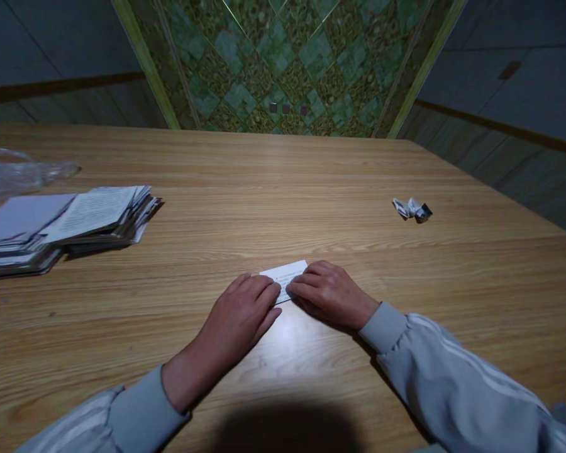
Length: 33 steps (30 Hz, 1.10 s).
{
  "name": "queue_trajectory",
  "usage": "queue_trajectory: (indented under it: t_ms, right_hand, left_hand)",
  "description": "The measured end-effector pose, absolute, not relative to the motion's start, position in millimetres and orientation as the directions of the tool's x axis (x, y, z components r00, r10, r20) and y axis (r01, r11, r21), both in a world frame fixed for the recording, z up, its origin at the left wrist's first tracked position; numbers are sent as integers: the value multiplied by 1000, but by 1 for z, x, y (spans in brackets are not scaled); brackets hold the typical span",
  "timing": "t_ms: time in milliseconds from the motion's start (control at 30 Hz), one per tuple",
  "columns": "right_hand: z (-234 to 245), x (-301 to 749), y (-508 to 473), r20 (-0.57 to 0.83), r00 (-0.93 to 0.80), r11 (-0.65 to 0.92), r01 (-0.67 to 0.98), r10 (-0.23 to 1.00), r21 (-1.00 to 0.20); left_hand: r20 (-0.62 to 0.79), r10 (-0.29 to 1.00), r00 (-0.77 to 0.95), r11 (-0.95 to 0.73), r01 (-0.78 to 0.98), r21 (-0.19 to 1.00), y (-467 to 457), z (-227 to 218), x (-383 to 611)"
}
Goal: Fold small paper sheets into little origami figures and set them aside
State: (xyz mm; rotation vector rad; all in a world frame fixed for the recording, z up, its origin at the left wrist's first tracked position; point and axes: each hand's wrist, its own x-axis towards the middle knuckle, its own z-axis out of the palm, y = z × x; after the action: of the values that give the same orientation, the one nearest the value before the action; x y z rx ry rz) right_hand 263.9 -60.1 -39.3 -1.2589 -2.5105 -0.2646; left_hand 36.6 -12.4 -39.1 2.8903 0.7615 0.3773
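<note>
A small rectangle of printed white paper, seemingly folded, lies on the wooden table in front of me. My left hand covers its left end, with curled fingers pressing on it and the thumb by its near edge. From the other side, my right hand bears on the right end with bent fingers held together. The fingertips of both hands almost meet over the printed text. Part of the paper is hidden beneath my fingers.
Stacks of printed papers or booklets lie at the left, with a clear plastic bag behind them. Toward the far right sit small folded paper pieces. The wooden table reaches back to a green tiled wall.
</note>
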Motion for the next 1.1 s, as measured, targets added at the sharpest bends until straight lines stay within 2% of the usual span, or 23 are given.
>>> queue_trajectory:
  t_ms: [200, 367, 467, 533, 700, 900, 1000, 1100]
  right_hand:
    - [-43, 263, -59, 416, -554, 591, 805, 721, 46]
    - [-41, 267, -57, 383, -566, 610, 792, 731, 7]
    - [-39, 272, -57, 361, -592, 636, 772, 721, -5]
    - [-38, 275, -57, 345, -615, 653, 757, 709, 5]
    - [-41, 274, -56, 351, -637, 675, 737, 686, 18]
    - [-45, 273, -56, 380, -631, 696, 717, 676, -49]
    - [-40, 277, -58, 331, -633, 702, 697, 699, -149]
    - [-37, 281, -59, 293, -640, 702, 677, 710, -223]
  left_hand:
    - [299, 498, 814, -867, 471, 162, -9, -44, 40]
    - [383, 445, 810, -892, 441, 103, -6, -48, 37]
    - [393, 417, 819, -906, 409, 108, -4, -49, 34]
    - [399, 400, 825, -916, 369, 157, -2, -51, 32]
    - [436, 421, 795, -883, 248, 399, 7, -57, 28]
    - [349, 565, 748, -743, 278, 609, 9, -56, 32]
    - [301, 608, 735, -693, 306, 653, 9, -53, 33]
    - [324, 543, 775, -740, 259, 620, 11, -53, 32]
